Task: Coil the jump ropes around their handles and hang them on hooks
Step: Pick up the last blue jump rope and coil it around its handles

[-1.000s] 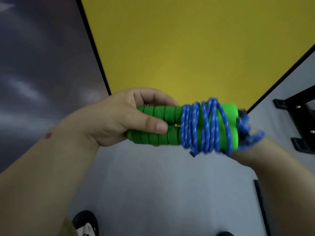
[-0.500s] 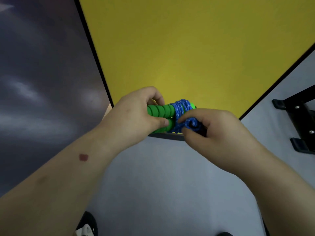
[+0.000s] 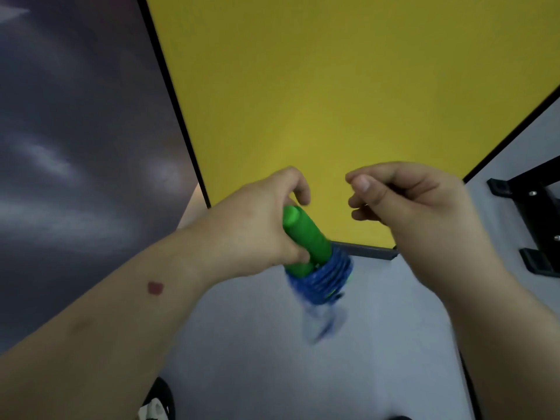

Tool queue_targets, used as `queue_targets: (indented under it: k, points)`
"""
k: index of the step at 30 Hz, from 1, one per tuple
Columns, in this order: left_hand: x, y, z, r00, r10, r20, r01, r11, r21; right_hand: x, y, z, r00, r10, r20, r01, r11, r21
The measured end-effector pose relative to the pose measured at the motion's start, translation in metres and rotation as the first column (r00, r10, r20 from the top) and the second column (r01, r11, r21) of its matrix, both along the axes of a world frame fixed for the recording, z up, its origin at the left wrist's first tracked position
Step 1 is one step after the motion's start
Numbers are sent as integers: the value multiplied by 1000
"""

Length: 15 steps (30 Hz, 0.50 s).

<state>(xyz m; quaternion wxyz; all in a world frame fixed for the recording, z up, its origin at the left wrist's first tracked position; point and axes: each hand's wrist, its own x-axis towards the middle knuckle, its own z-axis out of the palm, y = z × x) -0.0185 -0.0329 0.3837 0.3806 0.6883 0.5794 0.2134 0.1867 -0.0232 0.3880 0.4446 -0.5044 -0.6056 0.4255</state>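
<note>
Our left hand [image 3: 260, 228] wrapped around the two green handles [image 3: 306, 237], blue rope [image 3: 324, 277] coiled round their lower end just below that grip, blurred rope tail dangling, our right hand [image 3: 412, 201] apart, fingers curled, holding nothing we can see

The green foam handles [image 3: 306, 237] sit side by side just below the middle of the frame, tilted with their free ends toward the upper left. The blue rope [image 3: 322, 278] is wound tightly round their lower ends, and a blurred loose end trails below the coil.
</note>
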Motion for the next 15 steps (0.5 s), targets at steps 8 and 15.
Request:
queue_targets:
  k: [8, 15]
  points:
    - [-9, 16, -13, 917, 261, 300, -260, 965, -45, 5, -1, -14, 978, 110, 175, -89, 988, -128]
    - [-15, 20, -5, 803, 247, 543, -267, 963, -44, -2, -6, -20, 916, 179, 360, -153, 983, -98]
